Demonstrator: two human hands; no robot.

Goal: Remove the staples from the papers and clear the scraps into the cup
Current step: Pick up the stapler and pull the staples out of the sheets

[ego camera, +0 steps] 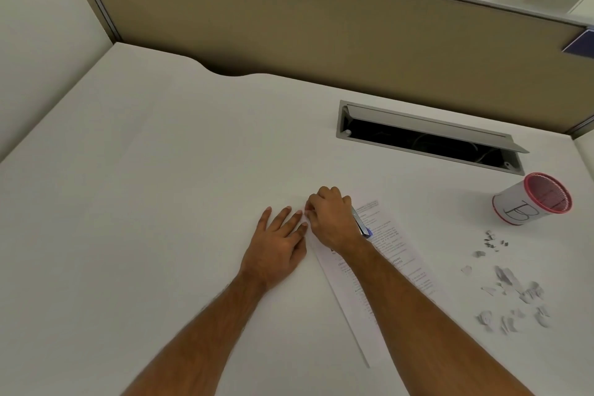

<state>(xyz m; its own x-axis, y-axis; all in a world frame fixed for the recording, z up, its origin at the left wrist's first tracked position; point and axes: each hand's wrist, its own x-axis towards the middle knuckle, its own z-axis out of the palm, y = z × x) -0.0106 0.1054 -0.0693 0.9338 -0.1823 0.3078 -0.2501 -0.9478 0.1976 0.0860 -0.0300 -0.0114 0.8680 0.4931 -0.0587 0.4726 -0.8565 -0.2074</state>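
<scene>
A printed paper (390, 244) lies on the white desk (144, 202), partly under my right forearm. My right hand (332, 219) is closed around a metal and blue tool (361, 224) at the paper's top left corner. My left hand (278, 243) lies flat on the desk just left of that corner, fingers spread, their tips touching the right hand. The tool's tip and the staple are hidden by the hand. A red mesh cup (535, 198) with a white label stands at the right. Torn paper scraps (514, 296) and small dark staple bits (491, 243) lie below the cup.
An open cable hatch (427, 138) is set into the desk behind the paper. A tan partition wall (321, 29) runs along the back edge. A white padded panel (38, 42) stands at the far left.
</scene>
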